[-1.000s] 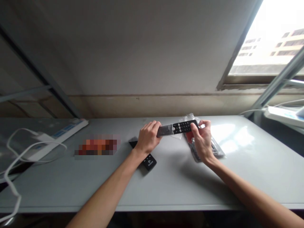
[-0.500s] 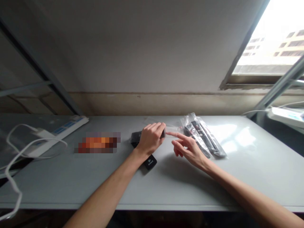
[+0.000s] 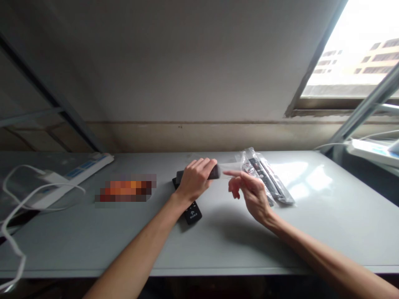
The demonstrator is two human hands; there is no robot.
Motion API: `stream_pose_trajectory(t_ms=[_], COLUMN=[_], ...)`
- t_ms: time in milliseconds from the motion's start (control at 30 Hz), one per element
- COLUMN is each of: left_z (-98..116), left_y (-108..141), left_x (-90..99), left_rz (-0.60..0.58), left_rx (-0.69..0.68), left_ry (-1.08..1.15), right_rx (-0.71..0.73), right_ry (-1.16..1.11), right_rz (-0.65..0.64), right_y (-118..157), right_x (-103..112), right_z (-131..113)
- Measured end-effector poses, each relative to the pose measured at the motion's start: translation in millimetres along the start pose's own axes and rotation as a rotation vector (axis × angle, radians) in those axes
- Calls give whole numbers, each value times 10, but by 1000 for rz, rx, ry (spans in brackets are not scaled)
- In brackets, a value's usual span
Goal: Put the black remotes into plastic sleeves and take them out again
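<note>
My left hand (image 3: pixel 195 178) is closed over a dark remote control (image 3: pixel 214 172), whose two ends show on either side of the fingers. A clear plastic bag (image 3: pixel 232 166) stretches from the remote's right end toward my right hand (image 3: pixel 249 189). That hand has its index finger extended along the bag and its other fingers curled in. It appears to grip the film, though the exact pinch is hidden. Beneath my left hand, a second black remote control (image 3: pixel 193 214) with pale buttons lies slanted on the table, partly covered by the hand and wrist.
Bagged remote controls (image 3: pixel 268 178) lie on the grey table (image 3: pixel 218 249) beyond my right hand. At the left sit a blurred-out orange object (image 3: pixel 124 191) and a white power strip (image 3: pixel 81 176) with white cables. Another white device (image 3: pixel 370 151) stands at the right edge.
My right hand has shifted slightly right, and the bag film has slid right off the held remote's left end. More of the lower remote's buttons show. The camera has turned slightly.
</note>
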State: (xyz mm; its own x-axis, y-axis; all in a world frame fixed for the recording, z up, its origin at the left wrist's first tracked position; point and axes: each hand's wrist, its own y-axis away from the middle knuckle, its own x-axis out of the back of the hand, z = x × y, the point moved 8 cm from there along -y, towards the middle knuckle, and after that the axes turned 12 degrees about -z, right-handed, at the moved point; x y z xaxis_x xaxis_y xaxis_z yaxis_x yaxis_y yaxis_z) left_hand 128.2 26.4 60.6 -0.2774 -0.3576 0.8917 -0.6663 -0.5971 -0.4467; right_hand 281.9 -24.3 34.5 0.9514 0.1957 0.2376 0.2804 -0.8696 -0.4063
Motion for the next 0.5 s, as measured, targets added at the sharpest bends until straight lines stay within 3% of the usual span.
stream_pose_trajectory(t_ms=[100, 167, 200, 267, 367, 433, 500], left_z=[-208, -344, -381, -364, -145, 11, 98], left_y=[22, 54, 68, 76, 44, 24, 5], left_x=[-2, -14, -22, -39, -64, -63, -62], left_rz=[42, 65, 69, 58, 5, -15, -24], left_rx=[135, 252, 295, 321, 219, 142, 99], left_ry=[55, 84, 95, 115, 160, 202, 241], right_rx=[54, 34, 1, -104, -205, -209, -190], right_ry=[-84, -197, -266, -370, -343, -273, -251], right_rz=[350, 473, 473, 326, 15, -60, -16], right_y=[52, 53, 29, -56, -115, -114, -121], right_x=[270, 371, 372, 244, -62, -148, -95], right_z=[-60, 6, 67, 185, 227, 201, 187])
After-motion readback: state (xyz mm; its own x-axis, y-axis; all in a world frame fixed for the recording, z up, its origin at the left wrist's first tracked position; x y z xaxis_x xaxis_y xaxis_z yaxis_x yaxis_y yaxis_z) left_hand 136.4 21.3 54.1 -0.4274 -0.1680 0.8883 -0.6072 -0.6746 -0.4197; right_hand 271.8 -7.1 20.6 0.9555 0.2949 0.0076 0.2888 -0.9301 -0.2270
